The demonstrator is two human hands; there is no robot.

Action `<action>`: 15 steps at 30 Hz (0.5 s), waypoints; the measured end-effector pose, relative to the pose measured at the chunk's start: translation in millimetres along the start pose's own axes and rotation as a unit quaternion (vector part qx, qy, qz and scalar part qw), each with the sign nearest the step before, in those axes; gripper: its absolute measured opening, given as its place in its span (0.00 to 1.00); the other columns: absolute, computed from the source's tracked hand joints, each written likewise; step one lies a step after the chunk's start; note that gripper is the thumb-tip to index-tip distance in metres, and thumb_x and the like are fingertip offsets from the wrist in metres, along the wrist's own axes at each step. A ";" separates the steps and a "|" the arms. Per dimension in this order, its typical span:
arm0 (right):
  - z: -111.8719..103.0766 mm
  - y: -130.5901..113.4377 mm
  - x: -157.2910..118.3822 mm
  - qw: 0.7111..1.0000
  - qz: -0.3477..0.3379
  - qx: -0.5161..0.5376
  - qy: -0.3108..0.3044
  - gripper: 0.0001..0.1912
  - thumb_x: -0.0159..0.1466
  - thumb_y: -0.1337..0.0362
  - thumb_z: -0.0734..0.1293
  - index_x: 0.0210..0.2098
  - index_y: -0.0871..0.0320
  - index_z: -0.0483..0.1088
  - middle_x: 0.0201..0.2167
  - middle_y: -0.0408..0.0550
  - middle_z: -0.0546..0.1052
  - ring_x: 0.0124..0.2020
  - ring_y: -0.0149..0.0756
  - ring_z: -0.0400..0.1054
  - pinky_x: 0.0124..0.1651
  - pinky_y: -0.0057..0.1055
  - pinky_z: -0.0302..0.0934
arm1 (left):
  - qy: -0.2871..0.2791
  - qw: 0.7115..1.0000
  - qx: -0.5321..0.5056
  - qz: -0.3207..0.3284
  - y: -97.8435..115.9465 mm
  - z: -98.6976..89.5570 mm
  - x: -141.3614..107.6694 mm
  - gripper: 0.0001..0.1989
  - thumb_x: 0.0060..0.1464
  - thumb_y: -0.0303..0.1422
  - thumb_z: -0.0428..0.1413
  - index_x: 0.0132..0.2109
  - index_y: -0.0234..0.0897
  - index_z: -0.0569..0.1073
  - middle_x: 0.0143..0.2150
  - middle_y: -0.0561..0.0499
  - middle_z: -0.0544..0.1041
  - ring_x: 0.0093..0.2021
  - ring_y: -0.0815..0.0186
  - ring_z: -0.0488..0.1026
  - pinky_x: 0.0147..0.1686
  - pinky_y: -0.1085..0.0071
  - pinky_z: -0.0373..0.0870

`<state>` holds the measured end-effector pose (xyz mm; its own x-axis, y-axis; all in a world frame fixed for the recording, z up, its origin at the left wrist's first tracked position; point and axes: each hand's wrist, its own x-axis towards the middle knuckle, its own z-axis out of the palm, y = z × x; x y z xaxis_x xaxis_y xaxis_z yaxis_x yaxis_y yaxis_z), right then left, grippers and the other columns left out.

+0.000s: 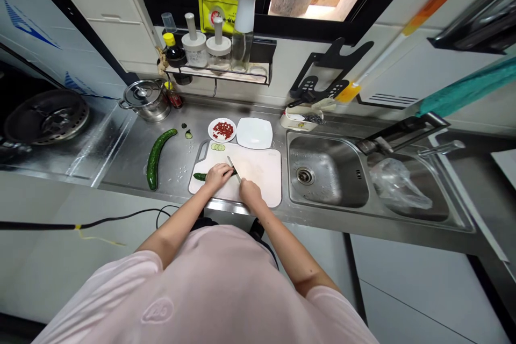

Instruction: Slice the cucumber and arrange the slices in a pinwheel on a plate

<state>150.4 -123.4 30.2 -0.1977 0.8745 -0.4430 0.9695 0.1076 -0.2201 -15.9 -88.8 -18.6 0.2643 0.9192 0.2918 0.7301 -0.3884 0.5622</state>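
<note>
On the white cutting board (266, 174) lies a dark green cucumber piece (199, 176), with my left hand (219, 176) closed over it and pressing it to the board. My right hand (250, 193) grips the handle of a knife (234, 167), whose blade points up and left at the cucumber's right end, beside my left fingers. A few pale green slices (218, 147) rest at the board's upper left. Behind the board stand a round plate of chopped red pieces (222, 129) and a square white plate (254, 133).
A whole cucumber (155, 158) lies left of the board, near cucumber scraps (188, 134). A steel pot (147, 100) stands farther back. To the right is a sink (328, 172); a plastic bag (399, 184) lies in the second basin. A wall shelf (217, 72) holds jars and bottles.
</note>
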 end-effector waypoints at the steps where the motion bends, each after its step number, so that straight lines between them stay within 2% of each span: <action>1: 0.2 0.3 -1.4 1.000 0.001 0.000 -0.002 0.13 0.65 0.72 0.53 0.44 0.61 0.65 0.38 0.56 0.75 0.41 0.41 0.72 0.39 0.30 0.60 | 0.000 1.000 0.000 0.000 0.0 0.1 0.0 0.09 0.59 0.35 0.51 0.40 0.42 0.76 0.38 0.50 0.77 0.41 0.66 0.72 0.44 0.69 0.68; 8: 2.7 3.5 -11.8 1.000 0.012 0.000 -0.018 0.13 0.66 0.71 0.53 0.44 0.62 0.65 0.38 0.58 0.75 0.41 0.40 0.71 0.40 0.29 0.60 | -0.003 1.000 -0.007 -0.004 0.2 0.1 -0.3 0.09 0.59 0.35 0.51 0.40 0.41 0.76 0.39 0.50 0.77 0.42 0.66 0.72 0.45 0.68 0.68; 15: 2.0 4.2 -10.6 1.000 0.009 -0.002 -0.025 0.12 0.66 0.71 0.54 0.45 0.63 0.65 0.39 0.58 0.75 0.42 0.41 0.71 0.40 0.30 0.60 | 0.001 1.000 -0.013 -0.007 1.5 -0.1 0.3 0.09 0.58 0.34 0.52 0.40 0.41 0.76 0.39 0.51 0.77 0.42 0.66 0.72 0.45 0.68 0.68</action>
<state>156.2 -133.2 32.2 -0.1876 0.8517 -0.4893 0.9734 0.0946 -0.2086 -14.8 -89.2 -17.6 0.2537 0.9244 0.2848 0.7164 -0.3774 0.5868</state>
